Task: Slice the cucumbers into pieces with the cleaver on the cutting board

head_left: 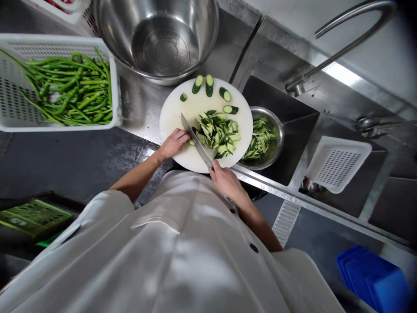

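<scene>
My right hand is closed round the handle of a knife, whose blade points up and left over a round white cutting board. Beside the blade's left face, my left hand has its fingers bent together on the board; pale green slices show partly under the fingertips and blade. Right of the knife lies a heap of cut cucumber. Several short cucumber pieces sit along the board's far and right edge, with a small end piece at the upper left.
A large steel bowl stands behind the board. Cut cucumber fills a smaller steel bowl at the right, by the sink. At the left is a white basket of green peppers. A faucet and white basket are farther right.
</scene>
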Tool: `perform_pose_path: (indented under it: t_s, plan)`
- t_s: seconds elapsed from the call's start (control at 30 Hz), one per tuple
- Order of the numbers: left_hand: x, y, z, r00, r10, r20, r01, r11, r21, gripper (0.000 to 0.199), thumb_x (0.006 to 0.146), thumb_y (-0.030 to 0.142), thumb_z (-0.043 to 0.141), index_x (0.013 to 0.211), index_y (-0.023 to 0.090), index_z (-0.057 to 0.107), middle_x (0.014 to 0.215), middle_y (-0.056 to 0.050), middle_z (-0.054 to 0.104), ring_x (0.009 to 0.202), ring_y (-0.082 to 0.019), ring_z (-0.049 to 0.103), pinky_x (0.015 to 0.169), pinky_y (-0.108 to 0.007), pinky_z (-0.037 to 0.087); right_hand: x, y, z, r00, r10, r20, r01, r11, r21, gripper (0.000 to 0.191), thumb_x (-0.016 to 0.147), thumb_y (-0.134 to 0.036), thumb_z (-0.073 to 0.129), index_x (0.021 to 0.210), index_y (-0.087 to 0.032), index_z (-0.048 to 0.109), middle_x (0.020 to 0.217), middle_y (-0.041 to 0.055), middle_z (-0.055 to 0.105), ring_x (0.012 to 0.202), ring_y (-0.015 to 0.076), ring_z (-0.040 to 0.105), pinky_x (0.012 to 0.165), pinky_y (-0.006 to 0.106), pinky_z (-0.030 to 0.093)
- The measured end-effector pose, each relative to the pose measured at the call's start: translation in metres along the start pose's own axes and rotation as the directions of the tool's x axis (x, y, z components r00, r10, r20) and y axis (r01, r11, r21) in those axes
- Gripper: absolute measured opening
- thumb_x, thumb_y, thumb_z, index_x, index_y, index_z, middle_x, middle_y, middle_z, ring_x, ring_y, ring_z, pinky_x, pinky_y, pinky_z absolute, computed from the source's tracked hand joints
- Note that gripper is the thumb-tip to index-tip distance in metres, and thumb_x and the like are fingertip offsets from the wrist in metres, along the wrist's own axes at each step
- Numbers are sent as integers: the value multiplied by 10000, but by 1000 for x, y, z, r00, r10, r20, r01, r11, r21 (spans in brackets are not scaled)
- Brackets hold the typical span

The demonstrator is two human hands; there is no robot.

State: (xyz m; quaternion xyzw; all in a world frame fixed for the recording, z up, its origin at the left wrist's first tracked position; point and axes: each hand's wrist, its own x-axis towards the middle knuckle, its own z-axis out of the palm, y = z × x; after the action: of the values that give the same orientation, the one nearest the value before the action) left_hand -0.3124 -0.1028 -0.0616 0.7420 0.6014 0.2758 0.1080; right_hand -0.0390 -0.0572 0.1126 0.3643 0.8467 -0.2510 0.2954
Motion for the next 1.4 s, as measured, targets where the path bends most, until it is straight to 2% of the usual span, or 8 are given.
perform_pose_path:
  t_s: [0.47, 0.7, 0.93, 1.03, 1.1, 1.17, 1.27, 1.4]
  plan:
    - [-5, -2, 6, 998, -15, -60, 14, 1000, -18, 329, 1077, 238, 357, 1084, 226, 685, 1003, -98, 653, 971, -241, 581, 881, -402, 536, 4, -6, 3, 1000, 14, -2, -14, 1000, 24, 346, 1120, -339, 354, 1404, -172, 462, 1037, 139, 760, 948, 295, 711, 736, 306, 418]
    - [-5, -1, 5, 996, -85, -21, 83, 994, -78, 312, 1071, 270, 384, 1072, 225, 692, 1006, -111, 667, 987, -259, 587, 904, -431, 533, -3, 0, 4, 1000, 21, -19, -20, 998, 51, 352, 1111, -351, 359, 1394, -181, 478, 1006, 136, 758, 924, 307, 700, 714, 310, 402]
    - [-5, 2, 7, 996, -91, -25, 88, 993, -78, 328, 1052, 229, 360, 1056, 233, 688, 987, -99, 665, 969, -247, 597, 904, -429, 546, 33, -10, 14, 998, 15, -61, -6, 990, 141, 439, 1103, -356, 353, 1481, -151, 445, 1050, 165, 746, 986, 324, 687, 784, 327, 430]
    - [-6, 4, 3, 992, -115, -47, 109, 987, -118, 273, 1037, 247, 402, 1008, 225, 673, 965, -99, 666, 961, -242, 610, 880, -421, 553, 13, 4, 15, 995, 33, -95, -16, 984, 178, 428, 1098, -394, 349, 1445, -183, 484, 1000, 136, 741, 973, 325, 682, 798, 336, 442]
    - [-2, -1, -9, 976, -195, -96, 180, 973, -145, 217, 1022, 265, 441, 975, 215, 648, 944, -92, 662, 946, -234, 618, 862, -409, 554, -9, 19, 16, 991, 33, -133, -6, 981, 196, 415, 1093, -394, 338, 1403, -180, 513, 974, 123, 739, 957, 324, 682, 806, 345, 449]
    - [16, -16, -26, 929, -327, -176, 302, 941, -153, 160, 1008, 280, 480, 980, 213, 622, 955, -85, 655, 949, -226, 623, 869, -399, 547, -29, 35, 19, 987, 3, -159, 29, 979, 203, 401, 1090, -385, 330, 1360, -173, 536, 957, 116, 741, 930, 315, 688, 795, 343, 448]
    - [71, -48, -53, 863, -434, -258, 409, 901, -146, 127, 982, 281, 542, 1072, 217, 605, 1085, -88, 623, 1040, -237, 631, 901, -415, 537, -42, 50, 25, 987, -110, -118, 131, 975, 182, 337, 1087, -371, 348, 1256, -201, 584, 954, 96, 751, 900, 284, 694, 765, 317, 431]
    - [175, -81, -55, 926, -346, -153, 326, 935, -142, 342, 802, 304, 795, 1105, 294, 638, 1242, -78, 624, 1226, -307, 565, 1089, -537, 490, -28, 47, 32, 976, -219, -5, 217, 966, 139, 270, 1088, -369, 407, 1190, -230, 615, 956, 61, 763, 843, 232, 685, 730, 282, 394]
